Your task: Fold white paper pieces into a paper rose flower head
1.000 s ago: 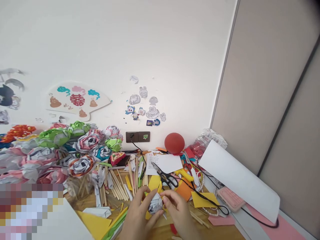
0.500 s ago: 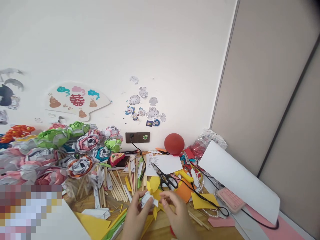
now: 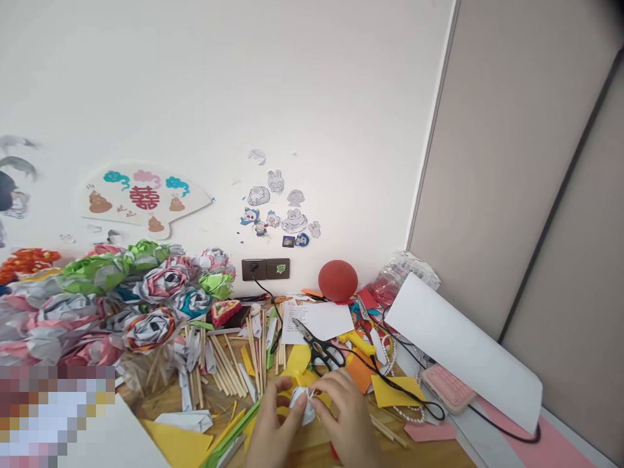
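Observation:
A small folded white paper piece (image 3: 305,411) with yellow paper petals (image 3: 298,359) behind it is between my hands, low in the middle of the head view. My left hand (image 3: 277,416) grips its left side, thumb on the front. From the right, the thumb and fingers of my right hand (image 3: 345,409) pinch the edge of the white paper. Whether the yellow petals are joined to the white piece or lie behind it I cannot tell. Black-handled scissors (image 3: 325,352) lie just beyond my hands on the table.
Folded paper flowers (image 3: 151,328) crowd the left. Wooden sticks (image 3: 229,370) lie left of my hands. A yellow glue gun (image 3: 361,340), orange paper (image 3: 358,372), a black cord (image 3: 414,395) and a pink keyboard-like device (image 3: 448,388) are on the right. Behind stands a red balloon (image 3: 338,281).
My right hand has moved left and closed on the white paper, where its fingers were apart from it before. The white piece has turned and shifted slightly right. The view has shifted a little.

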Tool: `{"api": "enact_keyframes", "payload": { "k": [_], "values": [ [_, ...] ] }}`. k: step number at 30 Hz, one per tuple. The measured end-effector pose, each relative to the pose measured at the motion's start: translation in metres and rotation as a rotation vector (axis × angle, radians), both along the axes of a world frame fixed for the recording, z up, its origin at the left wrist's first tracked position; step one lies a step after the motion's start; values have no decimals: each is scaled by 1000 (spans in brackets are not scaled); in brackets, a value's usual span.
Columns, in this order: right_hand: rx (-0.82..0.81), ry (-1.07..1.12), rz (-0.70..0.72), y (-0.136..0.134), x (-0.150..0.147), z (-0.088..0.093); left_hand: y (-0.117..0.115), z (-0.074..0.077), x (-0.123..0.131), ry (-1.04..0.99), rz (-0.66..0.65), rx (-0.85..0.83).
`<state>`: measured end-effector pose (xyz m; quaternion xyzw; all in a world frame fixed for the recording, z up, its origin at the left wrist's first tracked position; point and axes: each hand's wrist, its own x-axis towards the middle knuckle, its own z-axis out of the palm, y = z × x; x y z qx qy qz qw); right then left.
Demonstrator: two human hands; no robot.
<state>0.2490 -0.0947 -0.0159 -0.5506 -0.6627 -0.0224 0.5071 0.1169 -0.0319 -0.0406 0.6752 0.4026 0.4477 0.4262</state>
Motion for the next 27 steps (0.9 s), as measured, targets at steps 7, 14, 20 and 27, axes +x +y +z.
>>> {"api": "enact_keyframes", "payload": {
  "k": [7, 14, 20, 27],
  "values": [
    [-39, -25, 47, 0, -1, 0, -5, 22, -14, 440, 56, 821],
    [-45, 218, 133, 6, 6, -10, 1, 10, -9, 453, 34, 709],
    [-91, 946, 304, 2, 19, 12, 0, 17, -14, 397, 25, 624],
    [-149, 1229, 630, -11, 25, 28, 6, 9, -12, 269, 19, 401]
  ]
}}
